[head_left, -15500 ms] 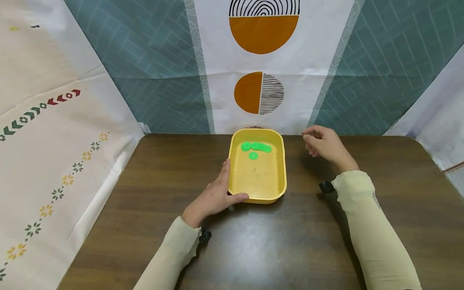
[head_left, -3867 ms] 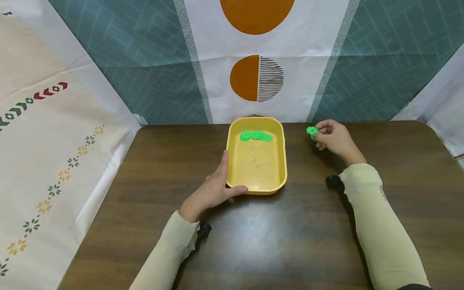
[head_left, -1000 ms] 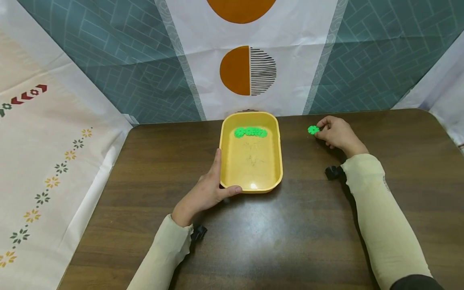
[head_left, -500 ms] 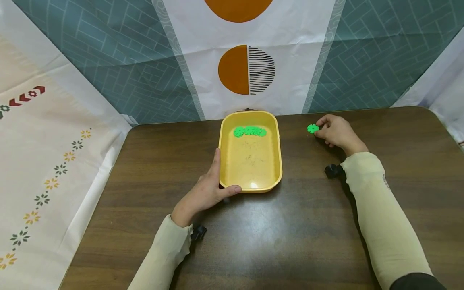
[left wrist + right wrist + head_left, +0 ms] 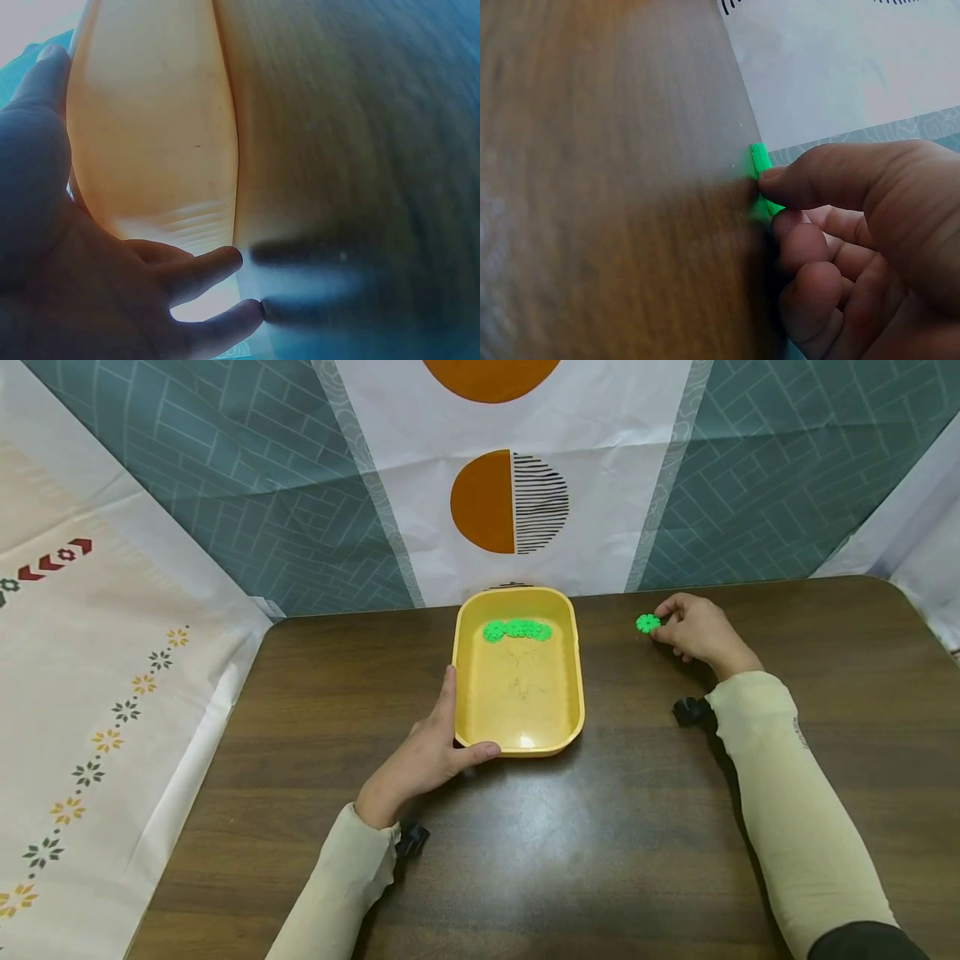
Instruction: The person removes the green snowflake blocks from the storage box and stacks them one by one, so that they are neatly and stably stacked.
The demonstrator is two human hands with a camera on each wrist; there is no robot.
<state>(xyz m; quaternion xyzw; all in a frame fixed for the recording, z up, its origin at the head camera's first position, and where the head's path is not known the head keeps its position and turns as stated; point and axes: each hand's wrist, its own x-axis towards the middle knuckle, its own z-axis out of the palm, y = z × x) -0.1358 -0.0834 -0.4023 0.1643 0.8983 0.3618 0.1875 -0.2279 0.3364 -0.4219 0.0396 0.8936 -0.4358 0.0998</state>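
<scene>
Green disc: notched rim, flower-like [image 5: 648, 623]; sits right of the tray, at the fingertips of your right hand, near the worktop's far edge. Touching the surface or just above it, can't tell.
Left cloth: cream, printed with yellow and green flowers, plus a red and green arrow row higher up [image 5: 90, 710].
Left sleeve: cream, pushed up off your wrist [image 5: 337, 868]; small black device [image 5: 412, 841] at the cuff.
Left hand: at the tray's near left corner [image 5: 420, 760]; grip spread, index finger laid along the left side, thumb straight across the near rim.
Yellow tray: rounded corners, flat on the worktop [image 5: 570, 843], long sides running away from you [image 5: 519, 702]; faint dark marks on its floor.
Disc row: green, overlapping, across the tray's far end [image 5: 517, 630]; count unclear.
Back cloth: white panel with orange and black-striped circles [image 5: 483, 502], teal brick pattern on both sides.
Right hand: well apart from the tray [image 5: 697, 631]; grip pinching the green disc between thumb and finger.
Right sleeve: cream [image 5: 795, 793], dark band [image 5: 862, 943] near the bottom edge of your head view.
</scene>
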